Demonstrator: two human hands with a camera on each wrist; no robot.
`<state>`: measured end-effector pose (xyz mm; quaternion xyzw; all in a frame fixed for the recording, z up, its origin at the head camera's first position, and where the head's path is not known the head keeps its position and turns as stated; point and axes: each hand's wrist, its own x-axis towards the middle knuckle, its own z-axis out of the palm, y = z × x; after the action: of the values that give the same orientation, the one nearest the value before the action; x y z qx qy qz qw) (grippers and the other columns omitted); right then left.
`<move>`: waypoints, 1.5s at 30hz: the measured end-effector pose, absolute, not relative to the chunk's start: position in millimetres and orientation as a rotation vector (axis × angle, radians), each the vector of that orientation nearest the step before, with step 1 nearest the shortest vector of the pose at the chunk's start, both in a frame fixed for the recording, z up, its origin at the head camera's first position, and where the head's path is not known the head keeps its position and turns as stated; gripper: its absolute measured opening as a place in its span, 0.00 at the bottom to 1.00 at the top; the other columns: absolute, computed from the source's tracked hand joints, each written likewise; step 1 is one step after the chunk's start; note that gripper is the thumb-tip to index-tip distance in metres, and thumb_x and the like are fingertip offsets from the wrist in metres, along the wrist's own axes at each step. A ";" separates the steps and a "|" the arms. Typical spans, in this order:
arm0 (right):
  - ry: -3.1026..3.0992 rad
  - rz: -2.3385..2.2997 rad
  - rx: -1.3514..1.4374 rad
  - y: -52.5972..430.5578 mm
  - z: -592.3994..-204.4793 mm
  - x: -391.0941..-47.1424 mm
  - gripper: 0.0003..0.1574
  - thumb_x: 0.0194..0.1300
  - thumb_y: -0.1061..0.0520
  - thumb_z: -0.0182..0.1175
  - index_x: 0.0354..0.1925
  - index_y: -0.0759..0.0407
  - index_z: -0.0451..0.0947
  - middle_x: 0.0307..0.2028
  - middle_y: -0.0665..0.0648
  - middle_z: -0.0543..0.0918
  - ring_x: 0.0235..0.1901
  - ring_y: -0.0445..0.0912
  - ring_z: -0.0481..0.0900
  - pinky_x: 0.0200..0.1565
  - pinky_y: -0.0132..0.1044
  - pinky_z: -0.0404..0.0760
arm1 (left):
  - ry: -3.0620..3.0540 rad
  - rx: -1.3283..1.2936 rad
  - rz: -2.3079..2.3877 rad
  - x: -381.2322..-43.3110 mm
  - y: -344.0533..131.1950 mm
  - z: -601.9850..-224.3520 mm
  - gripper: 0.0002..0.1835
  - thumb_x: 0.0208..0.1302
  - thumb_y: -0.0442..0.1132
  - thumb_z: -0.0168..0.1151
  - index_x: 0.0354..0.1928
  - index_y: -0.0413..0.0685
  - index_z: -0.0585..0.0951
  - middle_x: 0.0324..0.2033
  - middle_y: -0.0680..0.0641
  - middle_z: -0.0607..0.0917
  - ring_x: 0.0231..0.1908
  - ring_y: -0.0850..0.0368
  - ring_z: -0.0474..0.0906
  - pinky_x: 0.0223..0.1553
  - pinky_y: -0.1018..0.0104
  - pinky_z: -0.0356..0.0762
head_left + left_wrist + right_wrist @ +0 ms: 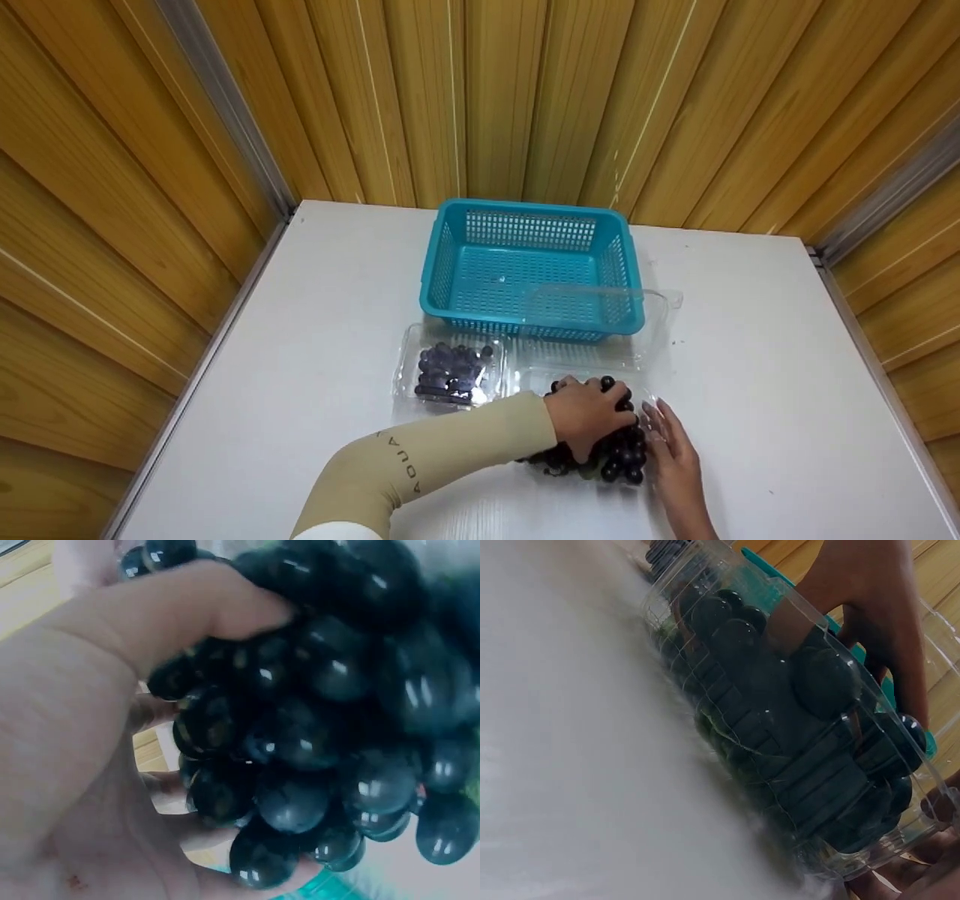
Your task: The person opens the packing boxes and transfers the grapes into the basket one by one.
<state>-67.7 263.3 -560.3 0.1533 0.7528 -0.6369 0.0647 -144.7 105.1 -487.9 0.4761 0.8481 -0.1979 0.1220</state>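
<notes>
My left hand [589, 416] reaches across from the left in a beige sleeve and grips a bunch of dark grapes [622, 457]. In the left wrist view the thumb lies over the grapes [300, 731] and the other fingers curl behind them. The bunch is in a clear plastic clamshell box [727, 701], its hinged lid [600, 349] raised at the back. A green stem shows through the wall in the right wrist view. My right hand [679, 469] rests against the right end of this box, its fingers fairly straight along the wall.
A second clear box [406, 367] of dark grapes stands just left of the first. Behind both is a turquoise plastic basket [525, 205], overlapped by the raised lid in the head view. Wood-patterned panels [495, 97] border the white table [322, 315] at the back and sides.
</notes>
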 end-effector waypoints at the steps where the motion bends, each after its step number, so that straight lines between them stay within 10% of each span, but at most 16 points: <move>1: 2.277 -1.930 0.459 263.2 -560.6 -67.7 0.32 0.73 0.53 0.37 0.71 0.45 0.42 0.69 0.50 0.56 0.66 0.35 0.58 0.54 0.15 0.62 | 2.475 1.380 -0.575 -144.9 105.4 -488.4 0.44 0.41 0.64 0.66 0.62 0.74 0.57 0.61 0.53 0.58 0.50 0.54 0.71 0.41 0.53 0.78; 6: 2.301 -1.993 0.395 263.1 -561.6 -67.2 0.32 0.73 0.57 0.37 0.71 0.50 0.43 0.69 0.56 0.57 0.60 0.24 0.61 0.54 0.14 0.62 | 2.489 1.373 -0.570 -145.8 105.9 -491.6 0.43 0.42 0.64 0.65 0.62 0.73 0.57 0.62 0.54 0.57 0.52 0.54 0.69 0.42 0.53 0.78; 14: 2.238 -1.921 0.475 263.4 -559.0 -69.6 0.33 0.73 0.58 0.35 0.71 0.41 0.40 0.70 0.48 0.55 0.69 0.41 0.53 0.60 0.20 0.59 | 2.478 1.397 -0.588 -146.3 107.3 -495.4 0.48 0.38 0.66 0.67 0.64 0.72 0.54 0.63 0.54 0.57 0.54 0.53 0.67 0.46 0.53 0.76; 45: 2.256 -1.976 0.496 262.0 -558.1 -68.9 0.33 0.72 0.57 0.39 0.71 0.47 0.42 0.70 0.51 0.53 0.67 0.35 0.54 0.54 0.13 0.61 | 2.543 1.542 -0.354 -150.1 94.6 -485.3 0.35 0.46 0.58 0.66 0.58 0.74 0.62 0.56 0.55 0.62 0.51 0.57 0.67 0.41 0.58 0.78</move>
<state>-68.9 262.0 -558.1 0.1631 0.7412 -0.6492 0.0509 -150.1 94.6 -485.3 0.5136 0.8468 -0.1179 0.0732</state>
